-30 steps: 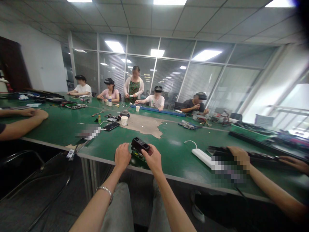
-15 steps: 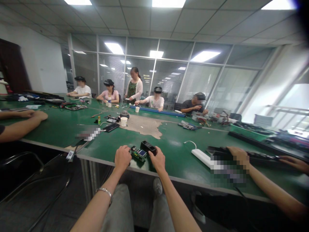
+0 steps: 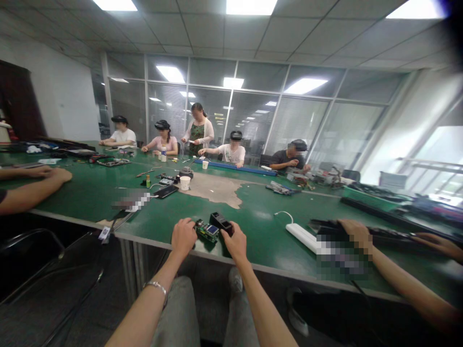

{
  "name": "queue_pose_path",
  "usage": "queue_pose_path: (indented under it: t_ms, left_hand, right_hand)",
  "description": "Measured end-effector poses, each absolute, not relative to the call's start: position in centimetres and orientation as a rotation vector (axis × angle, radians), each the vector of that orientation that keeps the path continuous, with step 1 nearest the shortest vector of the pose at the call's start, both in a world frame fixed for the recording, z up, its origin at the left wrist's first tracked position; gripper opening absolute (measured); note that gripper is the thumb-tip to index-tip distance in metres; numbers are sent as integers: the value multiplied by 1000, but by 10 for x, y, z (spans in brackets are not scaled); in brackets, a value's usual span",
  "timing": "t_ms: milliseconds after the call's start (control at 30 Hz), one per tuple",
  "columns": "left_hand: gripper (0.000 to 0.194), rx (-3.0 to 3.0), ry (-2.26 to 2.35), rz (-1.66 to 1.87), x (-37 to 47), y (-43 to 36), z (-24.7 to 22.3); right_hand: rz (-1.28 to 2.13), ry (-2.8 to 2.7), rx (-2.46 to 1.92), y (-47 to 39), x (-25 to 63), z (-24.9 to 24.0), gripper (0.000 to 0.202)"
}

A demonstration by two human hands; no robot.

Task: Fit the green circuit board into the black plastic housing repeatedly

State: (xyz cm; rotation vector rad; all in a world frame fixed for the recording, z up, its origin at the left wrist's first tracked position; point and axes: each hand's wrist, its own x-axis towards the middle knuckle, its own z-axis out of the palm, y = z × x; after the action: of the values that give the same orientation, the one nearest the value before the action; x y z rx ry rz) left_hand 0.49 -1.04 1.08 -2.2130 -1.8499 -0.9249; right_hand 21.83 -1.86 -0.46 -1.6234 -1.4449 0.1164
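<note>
At the near edge of the green table (image 3: 260,241), my left hand (image 3: 184,237) is closed on the left end of a small circuit board (image 3: 207,231) with a little screen. The grip is partly hidden behind my fingers. My right hand (image 3: 236,241) is wrapped round the near end of a black rectangular casing (image 3: 220,221), which is tilted just above and to the right of the board. Board and casing lie close side by side; I cannot tell whether they touch.
A white power strip (image 3: 303,237) lies to the right, beside a co-worker's hands (image 3: 356,233) on a dark part. Further in are a paper cup (image 3: 184,183), a phone (image 3: 166,191) and a brown bare patch (image 3: 217,189). Another person's arms (image 3: 39,180) rest at left.
My hands and what they hold stay almost in place; the casing shifts very slightly. Across the table, the standing person's hands have risen a little.
</note>
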Motion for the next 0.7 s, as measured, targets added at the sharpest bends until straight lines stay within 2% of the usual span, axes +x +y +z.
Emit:
queue_pose_path:
  t_ms: [200,367,700]
  left_hand:
    - [26,-2206,-1868,-914,4,-9,11]
    - [27,-2196,-1865,-934,4,-10,12]
    - [27,-2137,-1875,-979,5,-9,8]
  right_hand:
    - [401,-1184,-1376,-20,216,13,49]
    - [516,-1298,-1272,-27,199,28,50]
    - [437,-1485,-1327,-40,185,39,46]
